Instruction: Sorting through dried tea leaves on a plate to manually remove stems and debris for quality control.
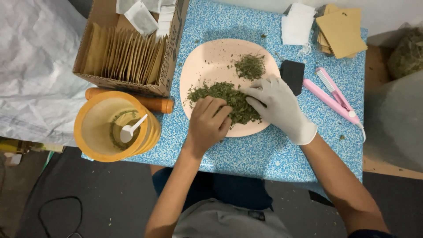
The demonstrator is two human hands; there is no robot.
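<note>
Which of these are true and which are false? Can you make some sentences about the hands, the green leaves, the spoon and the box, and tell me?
1. Both hands wear gloves. False: only the right hand wears a white glove; the left hand is bare.
2. Both hands touch the big pile of green leaves on the pink plate. True.
3. The white spoon lies on the plate. False: it sits inside the orange container.
4. The cardboard box holds a row of brown paper packets. True.
5. A smaller heap of leaves lies apart on the plate. True.
6. The pink tool is in the left hand. False: it lies on the blue table, untouched.
</note>
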